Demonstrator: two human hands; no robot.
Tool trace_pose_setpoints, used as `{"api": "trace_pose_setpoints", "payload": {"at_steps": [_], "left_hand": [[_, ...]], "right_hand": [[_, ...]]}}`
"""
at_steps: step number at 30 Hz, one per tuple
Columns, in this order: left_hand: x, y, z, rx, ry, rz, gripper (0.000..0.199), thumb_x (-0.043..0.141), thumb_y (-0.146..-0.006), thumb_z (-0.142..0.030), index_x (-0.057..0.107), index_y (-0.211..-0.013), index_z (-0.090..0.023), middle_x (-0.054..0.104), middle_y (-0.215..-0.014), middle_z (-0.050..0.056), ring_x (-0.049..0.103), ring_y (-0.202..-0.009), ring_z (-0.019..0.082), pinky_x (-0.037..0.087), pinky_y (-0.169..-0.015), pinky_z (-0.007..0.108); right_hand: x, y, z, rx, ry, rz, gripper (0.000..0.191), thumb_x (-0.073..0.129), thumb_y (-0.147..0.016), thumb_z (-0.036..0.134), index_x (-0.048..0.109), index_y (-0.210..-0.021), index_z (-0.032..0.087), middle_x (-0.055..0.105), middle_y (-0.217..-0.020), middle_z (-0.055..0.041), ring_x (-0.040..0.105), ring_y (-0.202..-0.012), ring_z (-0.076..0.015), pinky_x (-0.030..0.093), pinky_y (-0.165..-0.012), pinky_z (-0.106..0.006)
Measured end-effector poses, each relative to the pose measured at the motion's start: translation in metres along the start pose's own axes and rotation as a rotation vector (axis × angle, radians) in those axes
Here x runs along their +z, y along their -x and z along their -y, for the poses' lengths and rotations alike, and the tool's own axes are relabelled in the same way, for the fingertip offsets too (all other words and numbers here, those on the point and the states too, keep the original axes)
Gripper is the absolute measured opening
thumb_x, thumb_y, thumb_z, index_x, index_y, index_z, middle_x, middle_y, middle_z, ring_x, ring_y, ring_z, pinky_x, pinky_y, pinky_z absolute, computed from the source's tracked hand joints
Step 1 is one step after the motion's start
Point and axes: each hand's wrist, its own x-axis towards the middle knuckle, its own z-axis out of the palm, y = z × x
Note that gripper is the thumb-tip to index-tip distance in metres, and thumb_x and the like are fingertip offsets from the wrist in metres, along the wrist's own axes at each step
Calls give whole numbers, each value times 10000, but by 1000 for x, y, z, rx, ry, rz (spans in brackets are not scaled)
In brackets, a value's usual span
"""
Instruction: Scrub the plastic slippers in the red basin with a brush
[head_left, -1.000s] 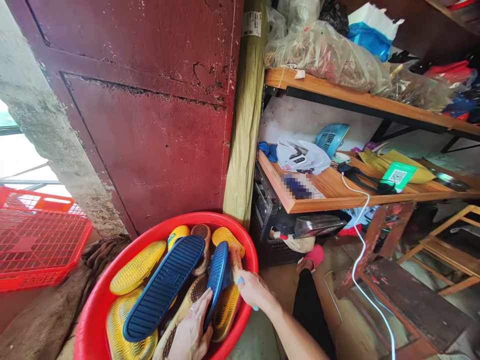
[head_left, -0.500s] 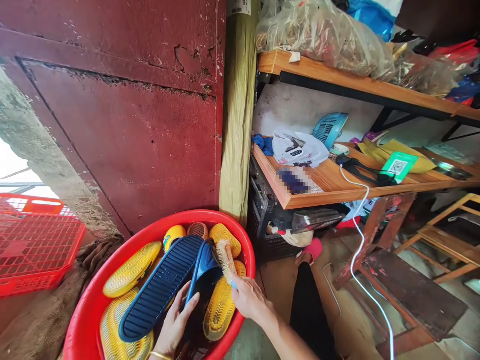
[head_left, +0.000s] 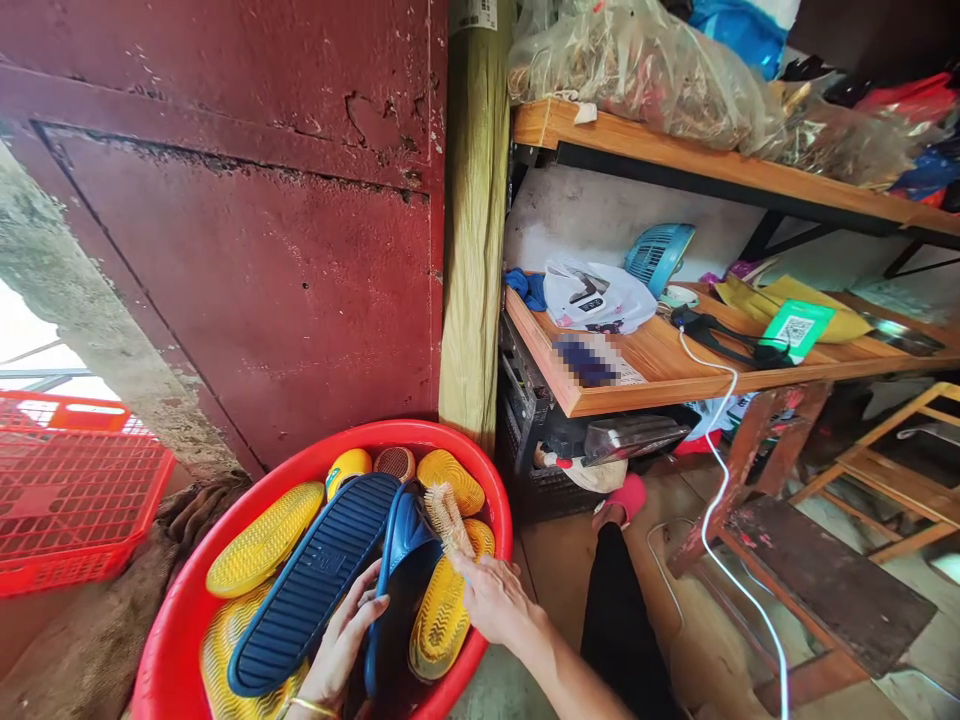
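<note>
A red basin (head_left: 161, 640) holds several yellow shoes, soles up, such as the yellow sole (head_left: 266, 540) at its left. Across them lies a dark blue slipper (head_left: 315, 585) with its ribbed sole up. Beside it, a second blue slipper (head_left: 409, 545) is tilted so its strap and dark inside show. My left hand (head_left: 341, 640) is closed on this second slipper's left edge. In my right hand (head_left: 491, 590) is a pale bristle brush (head_left: 448, 518), its bristles against or close by the strap's right side.
Left of the basin stands a red plastic crate (head_left: 82, 500). A wooden table (head_left: 660, 385) at the right carries a blue fan (head_left: 660, 255), a plastic bag and a green QR card (head_left: 799, 330). A white cable (head_left: 720, 500) hangs from it near a dark bench (head_left: 832, 590).
Both blue slippers have shifted slightly left and down with my left hand. The brush has moved a little left and down, and its head is turned slightly.
</note>
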Motion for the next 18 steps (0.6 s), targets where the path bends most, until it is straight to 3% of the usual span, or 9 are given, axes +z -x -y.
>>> {"api": "trace_pose_setpoints", "payload": {"at_steps": [5,13,18], "left_hand": [[2,5,-5,-18,22,41,769,777,-667,-490,622,-1375,-235,768,-1128,68,683,-1140,331,510,-1049,451],[6,7,-12,65,14,33,611,724,-622,-367,715,-1216,-229,772,-1145,64,672,-1148,344,527,-1023,472],[4,7,-9,26,-13,-6,586,675,-648,-332,689,-1225,-233,775,-1150,50,693,-1138,319,551,-1002,445]], "right_hand": [[5,2,0,0,19,-15,599,475,-912,145,527,-1491,291,743,-1087,-102,685,-1013,-261,499,-962,-402],[10,2,-1,-4,11,-20,606,495,-894,144,533,-1488,263,742,-1112,-107,677,-1031,-272,489,-991,-402],[3,2,0,-35,-17,30,579,469,-909,168,550,-1471,277,735,-1123,-101,666,-1050,-282,477,-990,-417]]}}
